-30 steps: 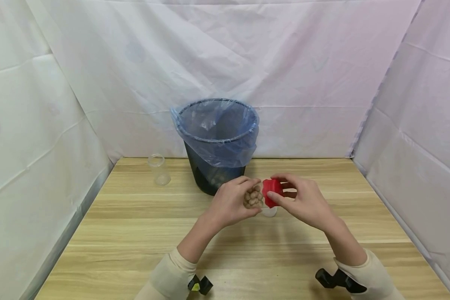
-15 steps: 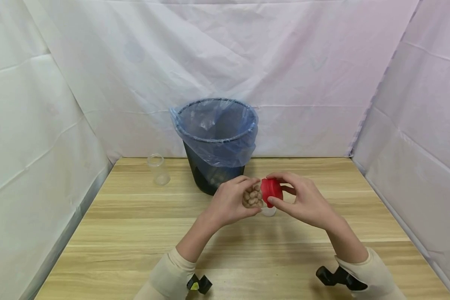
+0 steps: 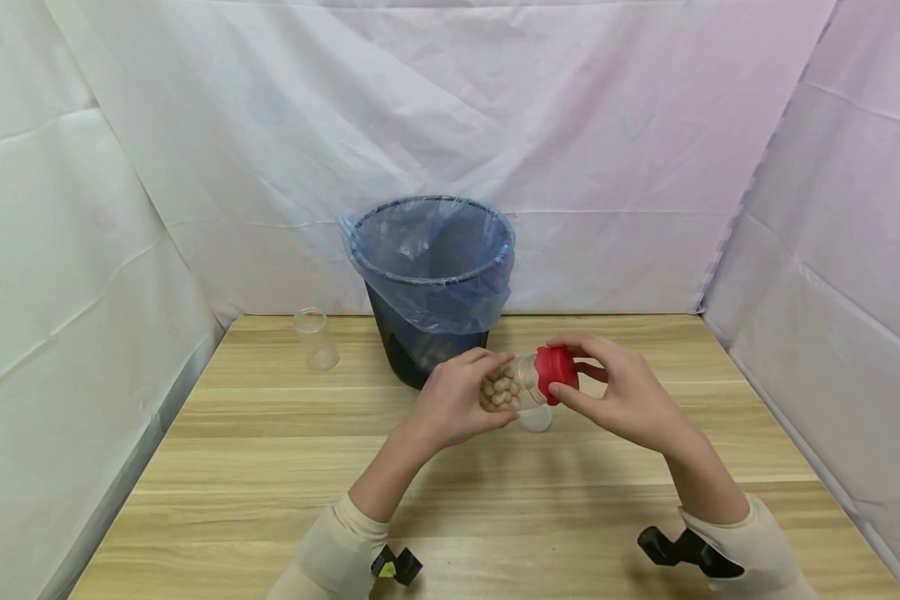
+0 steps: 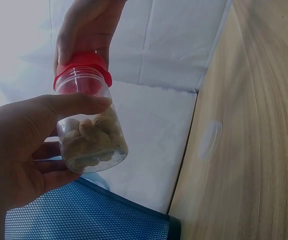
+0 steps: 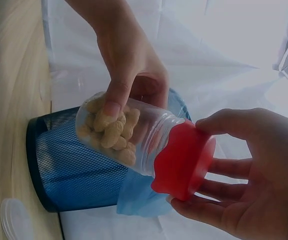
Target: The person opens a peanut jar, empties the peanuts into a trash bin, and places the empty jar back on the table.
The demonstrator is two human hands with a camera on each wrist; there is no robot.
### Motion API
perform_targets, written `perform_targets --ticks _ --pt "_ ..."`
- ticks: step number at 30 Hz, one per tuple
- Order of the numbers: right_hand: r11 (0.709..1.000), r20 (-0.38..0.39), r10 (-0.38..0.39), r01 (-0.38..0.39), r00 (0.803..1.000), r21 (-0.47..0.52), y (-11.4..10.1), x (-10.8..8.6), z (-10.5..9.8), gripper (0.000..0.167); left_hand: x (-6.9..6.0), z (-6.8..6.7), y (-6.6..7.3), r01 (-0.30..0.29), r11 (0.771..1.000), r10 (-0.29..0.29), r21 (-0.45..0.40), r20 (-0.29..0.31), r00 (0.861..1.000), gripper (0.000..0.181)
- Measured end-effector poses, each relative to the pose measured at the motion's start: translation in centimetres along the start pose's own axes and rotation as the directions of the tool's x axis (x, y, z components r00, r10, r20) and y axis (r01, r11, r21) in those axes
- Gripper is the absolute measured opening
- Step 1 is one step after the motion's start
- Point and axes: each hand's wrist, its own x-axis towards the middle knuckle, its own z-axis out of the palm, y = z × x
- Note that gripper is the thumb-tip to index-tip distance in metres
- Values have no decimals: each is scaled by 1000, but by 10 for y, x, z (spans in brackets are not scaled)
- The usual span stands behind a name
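Tilted on its side above the table, a clear plastic jar (image 3: 526, 387) carries several peanuts (image 5: 112, 130) in its base end. My left hand (image 3: 453, 398) grips it round the body, thumb across the wall in the left wrist view. At the jar's mouth sits a scalloped red lid (image 3: 558, 372), which the fingers and thumb of my right hand (image 3: 624, 394) pinch by its sides. Threads of the jar's neck show next to the lid in the right wrist view. Whether the lid is screwed on, I cannot tell.
Behind the hands stands a dark mesh bin (image 3: 397, 342) with a blue bag (image 3: 450, 304) over its rim. A clear uncapped jar (image 3: 317, 340) stands at the back left. Under the held jar, a translucent white disc-shaped lid (image 3: 536, 418) lies on the wooden table (image 3: 270, 467).
My right hand has shifted slightly right with the red lid, and the jar's clear threaded neck now shows between the lid and my left hand. My left hand has barely moved.
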Motion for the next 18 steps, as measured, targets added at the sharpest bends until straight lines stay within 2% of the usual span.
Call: perform_targets --ticks 10,18 --pt "998 -71 20 -24 997 -61 13 1 -13 51 1 -3 -5 18 1000 -18 -10 -41 999 72" --pt "988 -58 12 -21 998 -154 31 7 -11 50 1 -3 -6 28 996 -34 -86 -70 997 72"
